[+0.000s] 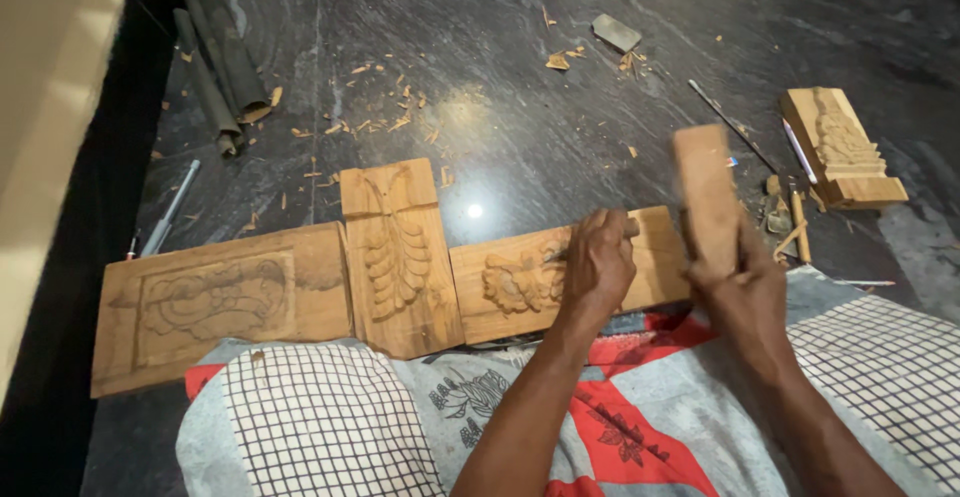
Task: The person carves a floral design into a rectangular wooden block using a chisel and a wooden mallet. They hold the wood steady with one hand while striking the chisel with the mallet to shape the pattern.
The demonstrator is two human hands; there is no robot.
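My left hand [598, 262] is closed around a chisel whose wooden handle end [631, 227] pokes out by the thumb; its tip rests on a carved wooden panel [500, 282] with a flower relief. My right hand [740, 292] grips a wooden mallet block [706, 197], raised upright and blurred, just right of the chisel. The panel lies on the dark stone floor against my lap, which is covered in checked and patterned cloth [330, 417].
Two more carved panels lie to the left: a leaf-pattern one [398, 257] and a wide one [215, 302]. A carved block [842, 152], thin metal tools [730, 122], a small grey stone [616, 32], dark rolled pieces [215, 62] and wood chips [380, 107] lie on the floor.
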